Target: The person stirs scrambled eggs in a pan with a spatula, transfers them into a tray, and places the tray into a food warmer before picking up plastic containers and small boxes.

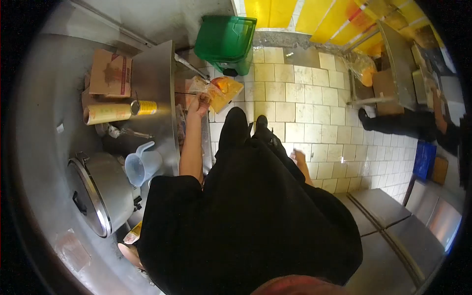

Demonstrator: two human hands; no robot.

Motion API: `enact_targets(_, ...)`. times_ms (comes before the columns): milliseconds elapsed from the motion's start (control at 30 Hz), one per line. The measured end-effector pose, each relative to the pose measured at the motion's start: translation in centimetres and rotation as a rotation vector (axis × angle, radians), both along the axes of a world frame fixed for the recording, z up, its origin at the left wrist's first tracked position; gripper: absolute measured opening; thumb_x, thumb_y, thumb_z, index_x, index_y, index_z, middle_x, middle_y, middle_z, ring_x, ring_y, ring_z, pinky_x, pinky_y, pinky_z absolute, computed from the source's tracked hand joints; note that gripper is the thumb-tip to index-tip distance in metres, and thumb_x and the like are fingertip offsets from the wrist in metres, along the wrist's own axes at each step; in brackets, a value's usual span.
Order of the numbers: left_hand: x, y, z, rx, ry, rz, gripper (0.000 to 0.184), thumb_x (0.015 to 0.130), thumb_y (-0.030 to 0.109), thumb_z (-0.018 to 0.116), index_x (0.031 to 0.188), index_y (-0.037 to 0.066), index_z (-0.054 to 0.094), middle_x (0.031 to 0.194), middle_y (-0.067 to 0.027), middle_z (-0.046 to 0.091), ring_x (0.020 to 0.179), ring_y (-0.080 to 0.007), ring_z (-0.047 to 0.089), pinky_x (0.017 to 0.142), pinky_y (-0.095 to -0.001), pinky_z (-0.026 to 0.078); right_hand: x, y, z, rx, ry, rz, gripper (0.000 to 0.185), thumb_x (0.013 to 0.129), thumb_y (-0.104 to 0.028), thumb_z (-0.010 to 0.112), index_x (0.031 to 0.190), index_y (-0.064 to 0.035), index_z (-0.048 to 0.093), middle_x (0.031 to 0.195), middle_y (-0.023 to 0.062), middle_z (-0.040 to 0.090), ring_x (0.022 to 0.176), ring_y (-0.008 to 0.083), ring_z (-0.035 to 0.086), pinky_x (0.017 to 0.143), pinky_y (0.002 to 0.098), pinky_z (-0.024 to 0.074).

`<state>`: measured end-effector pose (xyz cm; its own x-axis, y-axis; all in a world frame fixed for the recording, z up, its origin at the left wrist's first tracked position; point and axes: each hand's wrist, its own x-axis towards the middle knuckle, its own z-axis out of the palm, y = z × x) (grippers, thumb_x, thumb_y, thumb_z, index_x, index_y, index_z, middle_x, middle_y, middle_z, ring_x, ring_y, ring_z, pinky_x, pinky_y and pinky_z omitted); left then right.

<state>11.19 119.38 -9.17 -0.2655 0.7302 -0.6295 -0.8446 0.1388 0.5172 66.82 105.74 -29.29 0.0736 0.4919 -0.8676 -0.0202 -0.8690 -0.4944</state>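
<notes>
Clothing (255,216), left hand (199,104), illegible carton print (128,74)

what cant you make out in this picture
In the head view:
Inside of the green bin: hidden by its closed lid.
Inside of the large pot: hidden by its lid.
Exact contents of the plastic bag at the left hand: blurred.
Whether the right hand holds anything: too small, blurred.
Much of the other person: cut off by the dark right edge.
</notes>
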Motion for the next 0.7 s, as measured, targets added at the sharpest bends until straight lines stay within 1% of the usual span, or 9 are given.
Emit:
enact_targets(33,-1.2,1.3,-0.8,0.003,-0.040,-0.015,0.007,0.091,0.016,0.064,0.087,0.011,0.061,0.080,-0.0008,0.062,0.077,-0.0179,0.062,0.073,-0.0334,0.051,-1.5,6.0,0.7,0.021,-0.049,0.032,0.033,0.088,-0.038,0.065,0.111,-0.0134,0.064,0.090,0.0025,0.066,0.072,0.0145,0.063,0.057,0.0262,0.0463)
enact_targets(200,-7.6,5.3,-8.8,0.152,-0.225,-0.164,0.012,0.095,0.019,0.058,0.087,0.011,0.060,0.079,-0.0014,0.062,0.071,-0.0181,0.060,0.069,-0.0335,0.054,-8.8,28.1,9.9,0.488,-0.047,0.113,0.036,0.097,-0.032,0.053,0.123,-0.0082,0.057,0.110,0.0083,0.067,0.093,0.0170,0.065,0.074,0.0308,0.0486)
enact_targets(300,-4.3,10.5,-1.6,-0.072,-0.118,0.217,0.016,0.096,0.020,0.056,0.084,0.011,0.059,0.075,-0.0013,0.060,0.063,-0.0167,0.054,0.070,-0.0324,0.051,-13.0,33.0,13.3,0.494,-0.036,0.013,0.036,0.096,-0.031,0.054,0.123,-0.0072,0.057,0.113,0.0089,0.066,0.097,0.0183,0.065,0.078,0.0320,0.0478)
enact_targets(333,-3.9,11.4,-0.6,-0.160,-0.105,0.329,0.016,0.096,0.020,0.057,0.083,0.011,0.059,0.075,-0.0014,0.060,0.064,-0.0164,0.054,0.070,-0.0318,0.051,-14.0,33.1,12.6,0.511,-0.044,-0.014,0.035,0.094,-0.030,0.056,0.121,-0.0071,0.059,0.107,0.0084,0.067,0.093,0.0171,0.065,0.073,0.0308,0.0484)
enact_targets(433,-10.1,10.5,-9.9,0.030,-0.164,0.072,0.010,0.095,0.019,0.057,0.092,0.011,0.062,0.090,-0.0043,0.065,0.084,-0.0199,0.062,0.083,-0.0390,0.052,-15.9,30.9,8.0,0.351,-0.100,0.083,0.033,0.094,-0.031,0.056,0.115,-0.0067,0.062,0.097,0.0074,0.068,0.083,0.0148,0.065,0.063,0.0281,0.0478)
enact_targets(500,-9.7,13.2,-7.8,-0.143,-0.102,0.102,0.008,0.093,0.018,0.060,0.091,0.011,0.062,0.094,-0.0048,0.065,0.088,-0.0205,0.061,0.085,-0.0420,0.051,-16.0,27.0,2.8,0.215,-0.083,0.197,0.035,0.093,-0.033,0.057,0.116,-0.0077,0.062,0.096,0.0072,0.068,0.077,0.0160,0.064,0.060,0.0279,0.0472)
enact_targets(567,-10.1,16.5,-8.2,-0.177,-0.107,0.036,0.007,0.093,0.016,0.060,0.089,0.011,0.062,0.094,-0.0049,0.065,0.089,-0.0208,0.061,0.087,-0.0423,0.050,-17.5,23.1,4.0,-0.008,-0.028,0.083,0.046,0.088,-0.040,0.067,0.118,-0.0072,0.059,0.099,0.0077,0.069,0.077,0.0189,0.066,0.057,0.0323,0.0485)
enact_targets(600,-10.7,16.4,-8.7,-0.219,-0.111,0.003,0.006,0.092,0.015,0.061,0.089,0.011,0.063,0.094,-0.0050,0.065,0.089,-0.0209,0.061,0.087,-0.0424,0.050,-18.6,22.5,8.7,-0.117,-0.078,0.091,0.046,0.088,-0.041,0.067,0.118,-0.0074,0.059,0.103,0.0082,0.068,0.083,0.0196,0.064,0.064,0.0345,0.0484)
enact_targets(700,-13.6,21.1,-14.9,-0.072,-0.215,-0.099,0.007,0.092,0.014,0.062,0.094,0.007,0.061,0.101,-0.0075,0.064,0.097,-0.0226,0.060,0.093,-0.0444,0.048,-19.7,19.8,10.7,-0.216,-0.132,-0.041,0.044,0.089,-0.040,0.063,0.119,-0.0074,0.058,0.106,0.0078,0.066,0.088,0.0192,0.063,0.069,0.0359,0.0474)
